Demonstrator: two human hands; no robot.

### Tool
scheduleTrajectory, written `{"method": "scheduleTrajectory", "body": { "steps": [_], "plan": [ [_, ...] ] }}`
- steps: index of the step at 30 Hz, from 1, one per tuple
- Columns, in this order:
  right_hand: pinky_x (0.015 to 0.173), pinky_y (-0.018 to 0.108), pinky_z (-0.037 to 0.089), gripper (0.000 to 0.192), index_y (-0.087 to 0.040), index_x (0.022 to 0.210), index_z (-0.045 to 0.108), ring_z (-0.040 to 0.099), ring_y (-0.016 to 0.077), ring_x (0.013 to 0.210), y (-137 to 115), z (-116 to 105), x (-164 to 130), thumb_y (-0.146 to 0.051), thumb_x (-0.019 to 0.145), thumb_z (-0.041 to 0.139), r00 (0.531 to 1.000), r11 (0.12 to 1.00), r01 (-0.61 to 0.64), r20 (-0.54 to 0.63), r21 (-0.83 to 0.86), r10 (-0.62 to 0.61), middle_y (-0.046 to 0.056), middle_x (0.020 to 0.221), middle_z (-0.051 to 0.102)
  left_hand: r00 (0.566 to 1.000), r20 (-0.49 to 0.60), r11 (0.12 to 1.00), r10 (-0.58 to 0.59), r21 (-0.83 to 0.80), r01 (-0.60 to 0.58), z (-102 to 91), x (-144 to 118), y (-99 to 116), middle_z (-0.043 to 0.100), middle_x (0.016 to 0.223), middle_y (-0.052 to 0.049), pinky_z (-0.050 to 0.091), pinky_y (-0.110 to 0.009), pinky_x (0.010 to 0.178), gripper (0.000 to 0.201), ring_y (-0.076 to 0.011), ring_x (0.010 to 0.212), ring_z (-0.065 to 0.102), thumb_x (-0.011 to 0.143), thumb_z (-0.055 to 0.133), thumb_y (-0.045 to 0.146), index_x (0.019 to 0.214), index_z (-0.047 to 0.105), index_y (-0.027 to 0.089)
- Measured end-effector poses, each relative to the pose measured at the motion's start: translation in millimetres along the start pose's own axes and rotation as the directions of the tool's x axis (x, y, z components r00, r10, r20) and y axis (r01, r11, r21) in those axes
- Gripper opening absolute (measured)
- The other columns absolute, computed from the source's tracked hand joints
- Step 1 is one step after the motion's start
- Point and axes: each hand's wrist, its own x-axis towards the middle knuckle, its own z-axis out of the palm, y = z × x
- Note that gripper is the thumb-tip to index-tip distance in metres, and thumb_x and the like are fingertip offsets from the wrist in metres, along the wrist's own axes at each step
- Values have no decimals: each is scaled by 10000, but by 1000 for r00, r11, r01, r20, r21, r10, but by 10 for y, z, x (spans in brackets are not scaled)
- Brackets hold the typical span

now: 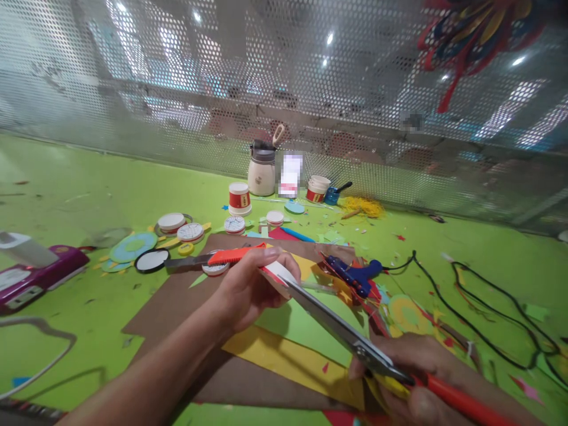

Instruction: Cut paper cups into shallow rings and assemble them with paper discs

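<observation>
Perforated metal screening [177, 89] stretches behind your lime-green bench [66, 183], which carries a wide spread of craft materials. Across the middle lies your largest sheet, brown cardboard [160, 302], with pale green paper [302, 322] and a yellow strip [257, 349] resting over it. A purple power strip [71, 266] sits at the left edge of the bench, while a pale flask [261, 177] with a dark lid stands upright near the screen. Your right hand [426, 355] is wrapped around the handles of the scissors [328, 318], their blades pointing up and leftward over the green paper. Your left hand [248, 284] — above the cardboard — pinches a small red-and-white piece [278, 275] between thumb and fingers, and the tip of the scissors overlaps that piece. Just beyond your left hand is an orange-handled cutter [235, 255]; you cannot tell from this angle whether your hand touches it. To the right, a blue glue gun [355, 275] lies near the cardboard's far corner. Smaller again are two red-and-white tubs [239, 201] by the flask, several round lids [190, 232] and — smallest of all — scattered paper scraps.
</observation>
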Motion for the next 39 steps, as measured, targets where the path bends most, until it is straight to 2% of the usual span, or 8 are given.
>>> {"method": "scheduleTrajectory", "body": {
  "steps": [3, 8, 18, 25, 29, 33, 36, 39],
  "plan": [
    [472, 229, 308, 669, -197, 972, 700, 357, 96, 481, -133, -16, 17, -778, 818, 406, 998, 998, -21, -61, -66, 17, -39, 568, 431, 1000, -8, 1000, -1, 0, 1, 7, 5, -5, 447, 530, -10, 180, -254, 452, 424, -115, 488, 322, 672, 539, 547, 614, 636, 139],
    [504, 266, 322, 662, -217, 930, 730, 408, 146, 529, -121, -15, -18, -755, 846, 353, 992, 964, -14, -122, -265, -19, -2, 562, 467, 999, -55, 1000, 4, 4, -4, 12, 13, -4, 481, 569, -15, 199, -256, 469, 406, -116, 504, 343, 678, 557, 542, 632, 621, 144],
    [448, 267, 214, 658, -190, 943, 729, 270, 96, 461, -57, -23, 62, -777, 773, 486, 996, 999, -19, -86, -51, 14, -51, 530, 355, 992, -122, 999, 21, -29, -25, 48, 5, 29, 515, 578, -19, 244, -232, 456, 378, -105, 502, 373, 704, 580, 510, 636, 617, 140],
    [457, 268, 376, 517, -262, 902, 738, 426, 153, 473, 115, 51, -14, -721, 776, 535, 965, 995, -79, -254, -60, 61, -1, 533, 458, 988, -138, 991, 74, -101, -88, -6, 16, 41, 545, 590, -27, 312, -215, 466, 423, -101, 501, 436, 753, 566, 538, 664, 638, 131],
    [563, 284, 455, 597, -258, 1095, 650, 505, 174, 582, -3, 19, -36, -743, 769, 527, 954, 997, 29, -298, 67, -8, -8, 613, 476, 997, -78, 993, -25, -118, 16, 15, 45, 18, 540, 533, -22, 235, -199, 401, 445, -87, 433, 427, 788, 546, 553, 672, 631, 132],
    [568, 259, 440, 456, -234, 1127, 600, 531, 173, 676, -167, 12, 47, -579, 828, 603, 890, 1000, -22, -456, 4, 21, 9, 728, 530, 983, 12, 971, -184, -151, 183, 53, 92, -62, 566, 504, -35, 176, -199, 332, 471, -94, 372, 446, 807, 531, 571, 653, 618, 134],
    [517, 229, 421, 306, -229, 1102, 594, 483, 134, 602, -230, 48, 133, -415, 862, 625, 887, 1000, -18, -461, -18, 8, -9, 715, 526, 943, 107, 941, -316, -95, 326, 100, 109, -138, 532, 442, -32, 174, -196, 308, 559, -101, 344, 456, 819, 493, 631, 612, 610, 125],
    [571, 207, 455, 274, -230, 1093, 572, 517, 117, 649, -264, 90, 200, -319, 849, 660, 879, 997, 45, -477, 70, -7, -16, 762, 552, 883, 99, 887, -459, -13, 462, 188, 104, -204, 525, 413, -27, 190, -191, 297, 594, -100, 312, 449, 825, 467, 666, 583, 589, 138]
  ]
}}
